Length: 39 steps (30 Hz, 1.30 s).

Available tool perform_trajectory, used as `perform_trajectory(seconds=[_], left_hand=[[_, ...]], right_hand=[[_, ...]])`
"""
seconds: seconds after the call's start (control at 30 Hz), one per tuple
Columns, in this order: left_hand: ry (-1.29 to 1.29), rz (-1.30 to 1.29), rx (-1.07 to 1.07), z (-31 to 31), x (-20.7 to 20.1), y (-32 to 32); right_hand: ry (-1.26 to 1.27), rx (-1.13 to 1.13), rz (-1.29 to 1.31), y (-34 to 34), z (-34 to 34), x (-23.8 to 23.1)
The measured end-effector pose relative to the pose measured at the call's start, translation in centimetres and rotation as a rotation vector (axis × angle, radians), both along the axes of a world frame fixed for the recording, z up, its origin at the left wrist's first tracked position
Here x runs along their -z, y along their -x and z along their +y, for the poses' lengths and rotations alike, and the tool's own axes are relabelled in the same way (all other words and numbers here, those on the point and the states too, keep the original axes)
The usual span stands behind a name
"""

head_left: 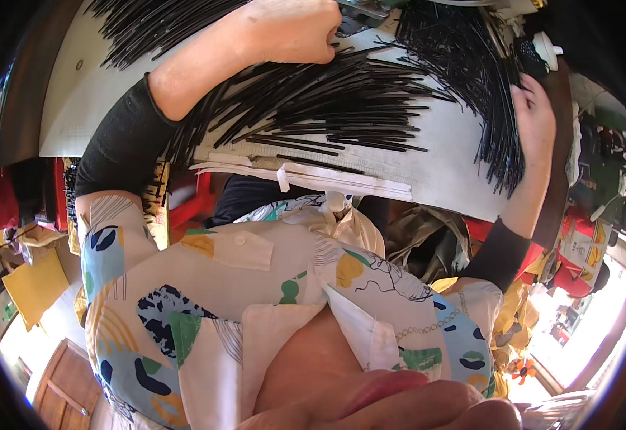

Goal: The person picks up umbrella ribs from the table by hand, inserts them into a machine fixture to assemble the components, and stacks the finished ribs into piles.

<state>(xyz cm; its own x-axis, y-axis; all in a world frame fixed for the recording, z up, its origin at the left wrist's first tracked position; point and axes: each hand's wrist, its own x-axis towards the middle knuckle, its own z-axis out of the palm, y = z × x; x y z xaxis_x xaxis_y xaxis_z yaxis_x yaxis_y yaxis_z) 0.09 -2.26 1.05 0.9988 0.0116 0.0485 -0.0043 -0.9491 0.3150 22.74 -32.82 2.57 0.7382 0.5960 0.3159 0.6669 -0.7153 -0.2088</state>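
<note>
Thin black rods lie in heaps on the pale worktable. My left hand [295,30] is closed, fingers curled under, at the far middle beside a partly visible metal device [362,14]; whatever it holds is hidden. Just below that hand fans a loose heap of black rods [327,100]. At the right edge of the table my right hand [537,118] has its thumb and fingers bent together against a long bundle of black rods [496,122]. I cannot make out what is between those fingertips. Dark sleeves cover both forearms in part.
Another heap of black rods [155,29] lies at the far left of the worktable [69,107]. A white-capped object [546,51] stands beyond my right hand. White strips [345,180] run along the near edge. Yellow material [37,283] is at the lower left.
</note>
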Motion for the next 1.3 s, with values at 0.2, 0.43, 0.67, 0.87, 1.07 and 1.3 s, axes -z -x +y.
perform_trajectory(seconds=[0.2, 0.43, 0.67, 0.87, 1.07, 1.3], left_hand=[[-0.032, -0.042, -0.014, -0.1, 1.7, 0.4], [0.059, -0.142, -0.002, -0.6, 1.4, 0.2], [0.267, -0.100, 0.023, 1.1, 1.1, -0.3], [0.422, -0.113, 0.053, 1.9, 1.3, -0.4], [0.705, 0.114, 0.017, 2.6, 0.9, -1.0], [0.903, 0.121, 0.008, 3.0, 1.4, -0.8]], right_hand=[[0.006, -0.202, 0.128, 6.0, 6.1, 1.7], [0.138, -0.342, -0.183, 6.7, 9.5, 3.9], [0.153, -0.364, -0.206, 6.9, 9.9, 3.7], [0.141, -0.364, -0.190, 7.4, 9.9, 3.1], [0.316, -0.296, -0.208, 8.2, 9.1, 1.2], [-0.140, -0.317, 0.559, 8.5, 9.7, 2.1]])
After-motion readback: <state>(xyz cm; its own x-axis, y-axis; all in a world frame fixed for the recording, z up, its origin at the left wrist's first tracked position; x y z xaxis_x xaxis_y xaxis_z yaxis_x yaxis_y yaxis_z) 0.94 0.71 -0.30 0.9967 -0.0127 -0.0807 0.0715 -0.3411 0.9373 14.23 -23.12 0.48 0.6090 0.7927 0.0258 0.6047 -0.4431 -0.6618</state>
